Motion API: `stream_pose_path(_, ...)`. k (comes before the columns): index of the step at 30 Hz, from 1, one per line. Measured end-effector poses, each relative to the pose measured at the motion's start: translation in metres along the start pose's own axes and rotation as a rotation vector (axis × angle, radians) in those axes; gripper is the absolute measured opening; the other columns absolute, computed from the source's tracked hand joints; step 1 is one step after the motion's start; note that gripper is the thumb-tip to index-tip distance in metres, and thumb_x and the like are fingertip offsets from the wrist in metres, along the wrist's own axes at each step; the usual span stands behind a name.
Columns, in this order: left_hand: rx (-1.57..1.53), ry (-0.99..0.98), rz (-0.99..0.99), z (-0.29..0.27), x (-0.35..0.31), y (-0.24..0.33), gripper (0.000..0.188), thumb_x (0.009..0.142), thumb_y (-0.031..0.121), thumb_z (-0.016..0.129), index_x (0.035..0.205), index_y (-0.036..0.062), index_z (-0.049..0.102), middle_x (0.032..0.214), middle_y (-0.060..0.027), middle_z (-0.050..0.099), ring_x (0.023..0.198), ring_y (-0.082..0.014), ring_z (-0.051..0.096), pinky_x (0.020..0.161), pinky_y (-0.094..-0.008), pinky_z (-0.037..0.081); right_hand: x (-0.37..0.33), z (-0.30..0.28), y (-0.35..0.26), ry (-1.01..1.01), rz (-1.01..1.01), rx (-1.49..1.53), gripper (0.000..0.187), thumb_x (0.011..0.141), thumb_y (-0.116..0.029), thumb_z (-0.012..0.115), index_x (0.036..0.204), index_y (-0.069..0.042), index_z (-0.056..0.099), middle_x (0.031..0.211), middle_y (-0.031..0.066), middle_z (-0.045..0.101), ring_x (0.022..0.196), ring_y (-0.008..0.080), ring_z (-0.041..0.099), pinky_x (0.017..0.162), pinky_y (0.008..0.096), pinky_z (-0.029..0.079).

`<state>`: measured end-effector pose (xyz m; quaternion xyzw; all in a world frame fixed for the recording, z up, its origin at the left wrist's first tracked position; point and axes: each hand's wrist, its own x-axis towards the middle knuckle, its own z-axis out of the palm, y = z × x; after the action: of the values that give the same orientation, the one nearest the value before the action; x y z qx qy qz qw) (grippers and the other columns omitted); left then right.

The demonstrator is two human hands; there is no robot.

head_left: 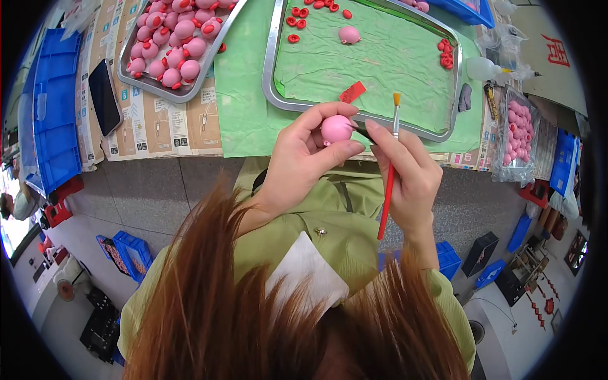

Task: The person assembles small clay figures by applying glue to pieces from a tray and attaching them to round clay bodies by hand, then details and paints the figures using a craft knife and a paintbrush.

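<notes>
My left hand (296, 159) holds a small round pink figure (337, 128) between thumb and fingers, just in front of a metal tray (268, 79). In my right hand (411, 171) is a slim dark pointed tool (361, 131), its tip at the figure's right side; the tool's exact kind is hard to make out. The same hand also keeps a paintbrush (387, 201) with a red handle and yellowish bristles, bristles upward. Inside the cloth-lined tray are another pink figure (349, 35), small red rings (301, 24), more red pieces (446, 56) and a red scrap (353, 92).
At the left, a second metal tray (183, 95) is heaped with pink-and-red figures, beside a phone (105, 97). On the right are a squeeze bottle (483, 68), a cutter knife (491, 101) and a bagged tray of pink pieces (519, 133). Blue crates (57, 101) flank the table.
</notes>
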<state>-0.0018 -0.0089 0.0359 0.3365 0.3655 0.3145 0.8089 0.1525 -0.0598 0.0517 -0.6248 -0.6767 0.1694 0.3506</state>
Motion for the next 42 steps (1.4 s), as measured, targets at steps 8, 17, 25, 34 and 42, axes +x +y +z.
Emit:
stream_pose_path(8,0.027,0.030,0.041,-0.001,0.001,-0.004,0.035,0.078,0.000,0.060,0.111,0.0003,0.047,0.098,-0.0030,0.052,0.085,-0.0068,0.051,0.070,-0.0191,0.044,0.001,0.006,0.000,-0.034,-0.030,0.064,0.037,0.065,0.004,0.059,0.100,-0.008,0.063,0.076,0.0070,0.058,0.060,0.0208,0.055,0.050,0.0297,0.043)
stream_pose_path(17,0.022,0.090,0.108,-0.002,0.001,-0.009,0.029,0.078,-0.001,0.060,0.105,-0.0004,0.049,0.098,-0.0034,0.052,0.088,-0.0073,0.051,0.074,-0.0201,0.044,0.003,0.013,0.002,-0.050,0.020,0.183,0.034,0.068,0.004,0.060,0.100,-0.009,0.062,0.077,0.0077,0.057,0.059,0.0211,0.056,0.049,0.0301,0.043)
stream_pose_path(25,0.052,0.062,0.103,-0.004,0.001,-0.009,0.029,0.078,0.000,0.060,0.106,-0.0002,0.049,0.099,-0.0036,0.052,0.089,-0.0081,0.051,0.075,-0.0207,0.044,0.002,0.014,-0.001,-0.034,0.037,0.142,0.031,0.070,0.004,0.060,0.099,-0.008,0.062,0.077,0.0076,0.057,0.059,0.0215,0.056,0.049,0.0304,0.043)
stream_pose_path(34,0.123,0.053,0.152,-0.005,0.004,-0.013,0.029,0.079,0.002,0.060,0.105,-0.0002,0.049,0.096,-0.0028,0.052,0.084,-0.0071,0.050,0.071,-0.0203,0.043,0.002,0.016,-0.004,-0.021,0.053,0.123,0.030,0.070,0.003,0.060,0.098,-0.008,0.061,0.074,0.0075,0.056,0.057,0.0219,0.055,0.048,0.0304,0.043)
stream_pose_path(42,0.318,0.071,0.242,-0.010,0.008,-0.017,0.028,0.077,0.005,0.063,0.102,0.0010,0.052,0.091,-0.0028,0.054,0.079,-0.0069,0.050,0.066,-0.0207,0.042,0.004,0.013,0.001,-0.058,-0.008,0.140,0.029,0.070,0.003,0.060,0.097,-0.007,0.061,0.072,0.0073,0.055,0.057,0.0221,0.055,0.047,0.0310,0.042)
